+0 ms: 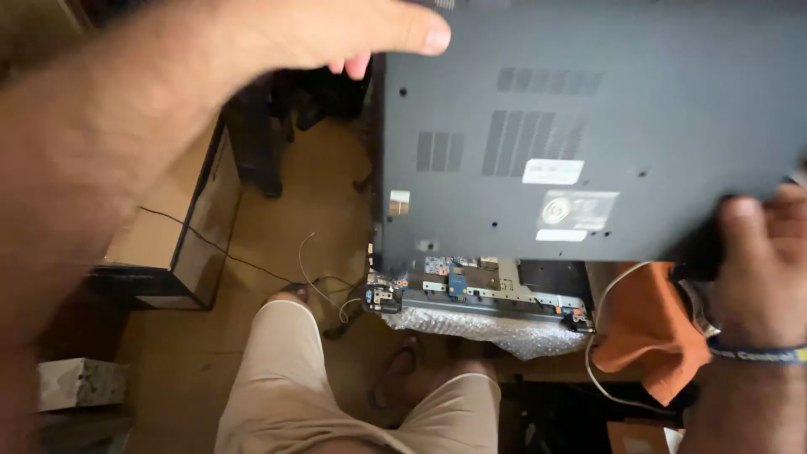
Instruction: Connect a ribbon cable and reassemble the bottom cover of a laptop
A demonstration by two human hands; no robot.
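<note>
A dark grey laptop bottom cover (605,126), with vent slots and white stickers, is lifted above the opened laptop base (479,294), whose circuit boards and metal hinges show below it. My left hand (319,29) grips the cover's upper left corner, thumb on top. My right hand (756,269), with a blue wristband, holds the cover's lower right edge.
The laptop base rests on bubble wrap (487,328). An orange cloth (656,336) and a white cable (601,294) lie to the right. My knees in beige shorts (286,387) are below. A box (181,244) stands on the floor at left, with thin wires (311,269) nearby.
</note>
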